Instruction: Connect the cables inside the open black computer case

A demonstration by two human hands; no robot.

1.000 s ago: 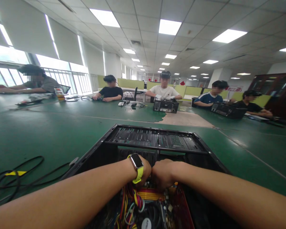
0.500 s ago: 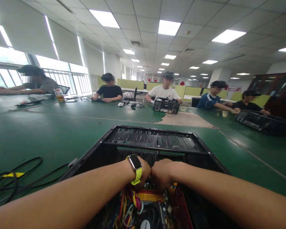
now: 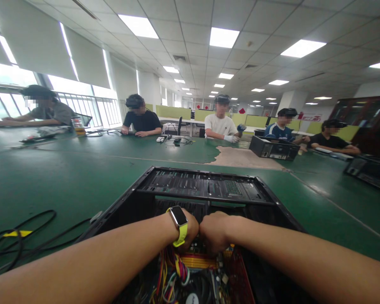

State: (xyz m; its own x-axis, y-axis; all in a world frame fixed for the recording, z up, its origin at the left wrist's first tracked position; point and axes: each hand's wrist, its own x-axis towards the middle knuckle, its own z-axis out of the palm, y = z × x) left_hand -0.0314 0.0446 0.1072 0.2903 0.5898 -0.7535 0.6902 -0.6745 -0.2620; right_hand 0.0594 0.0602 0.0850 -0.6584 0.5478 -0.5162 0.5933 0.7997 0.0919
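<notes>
An opened black computer case (image 3: pixel 209 197) lies before me with its inside facing up. Both of my hands reach into it and meet above the circuit board. My left hand (image 3: pixel 191 226), with a lime-strapped watch (image 3: pixel 179 217) at its wrist, is curled closed. Against it, my right hand (image 3: pixel 213 231) is closed too, knuckles up. The fingertips, and whatever they may hold, are hidden beneath the hands. Close below them are yellow-orange memory slots (image 3: pixel 198 261), a bundle of coloured wires (image 3: pixel 177 270), a cooling fan (image 3: pixel 199 291) and a red circuit board (image 3: pixel 240 274).
Black cables (image 3: pixel 22 236) lie on the green table (image 3: pixel 82 177) at left. Several people sit across the table. One wears white gloves (image 3: pixel 231 138). Another computer case (image 3: pixel 274 147) stands at far right, and a further case (image 3: pixel 370 171) sits at the right edge.
My hands stay almost still inside the case. Across the table, the gloved person's hands have come off a computer case, which has moved right. The case at far right has also shifted right.
</notes>
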